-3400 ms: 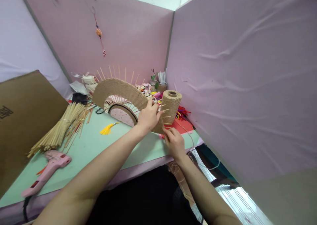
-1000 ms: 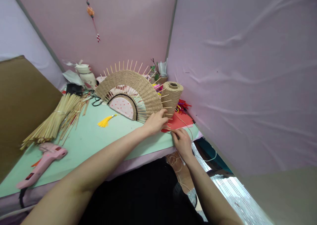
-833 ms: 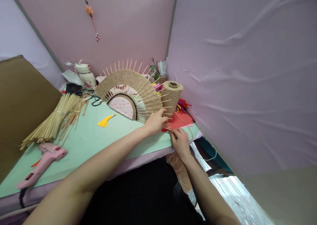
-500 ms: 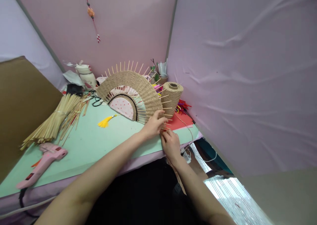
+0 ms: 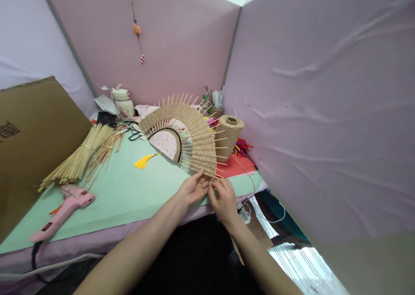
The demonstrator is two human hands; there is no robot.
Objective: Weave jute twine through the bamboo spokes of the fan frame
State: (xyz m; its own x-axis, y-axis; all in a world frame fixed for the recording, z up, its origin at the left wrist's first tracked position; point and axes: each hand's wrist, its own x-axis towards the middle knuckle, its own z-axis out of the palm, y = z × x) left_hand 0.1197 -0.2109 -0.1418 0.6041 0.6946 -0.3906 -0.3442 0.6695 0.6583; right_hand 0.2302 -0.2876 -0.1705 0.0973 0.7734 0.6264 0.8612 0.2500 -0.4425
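Observation:
A half-round woven fan (image 5: 202, 143) of tan twine on thin wooden sticks stands tilted on the table, its stick ends poking out past the weave. At its centre sits a pink dotted half-circle panel (image 5: 164, 143). My left hand (image 5: 193, 190) is at the fan's lower right corner, palm turned up, thumb and fingers gripping that edge. Close beside it, my right hand (image 5: 226, 200) pinches the twine by the lowest sticks. A large cone of twine (image 5: 228, 137) stands behind the fan, with a loose strand (image 5: 249, 174) hanging near the table's right edge.
A yellow tassel (image 5: 145, 161) lies left of the fan. Further left are a bundle of sticks (image 5: 76, 154), a pink glue gun (image 5: 63, 210) and a cardboard sheet (image 5: 35, 143). Red paper (image 5: 238, 167) lies under the cone. A white bottle (image 5: 123, 104) stands behind.
My left hand has moved from the fan's outer edge sticks down to its lower corner and turned palm up. My right hand stays close to that corner. The camera view has shifted slightly.

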